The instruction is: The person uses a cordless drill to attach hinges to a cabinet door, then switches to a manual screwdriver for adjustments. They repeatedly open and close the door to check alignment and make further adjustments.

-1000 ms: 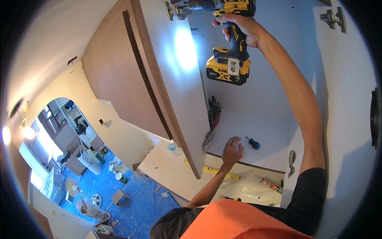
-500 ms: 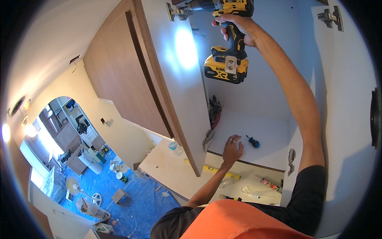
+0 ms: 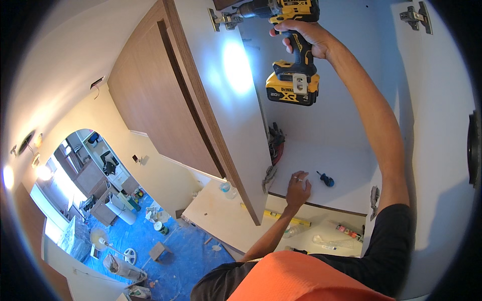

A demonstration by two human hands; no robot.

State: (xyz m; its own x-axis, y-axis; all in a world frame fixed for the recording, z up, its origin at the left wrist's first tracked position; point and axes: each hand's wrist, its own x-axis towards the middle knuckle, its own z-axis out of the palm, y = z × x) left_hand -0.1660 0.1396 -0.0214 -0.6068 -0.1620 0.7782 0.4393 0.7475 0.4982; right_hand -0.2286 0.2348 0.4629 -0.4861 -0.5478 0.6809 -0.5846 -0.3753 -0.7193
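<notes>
My right hand is wrapped around the grip of a yellow and black cordless drill, raised inside the cabinet. The drill's front end meets the upper metal hinge on the inner face of the left cabinet door; its tip is hard to make out. A bright patch of light falls on that face below the hinge. Lower down, my left hand lies over the front edge of the cabinet floor, fingers extended and holding nothing. Just right of it is a small blue and black screwdriver.
Dark gloves with some red sit behind the open door. On the counter below are a yellow spirit level, a plastic bottle and clear plastic bags. Another hinge is on the right-hand door. Blue sheeting covers the floor.
The drill's battery end has swung slightly to the right, while its front end stays at the hinge. My view has shifted a little. My left hand keeps its place on the cabinet edge.
</notes>
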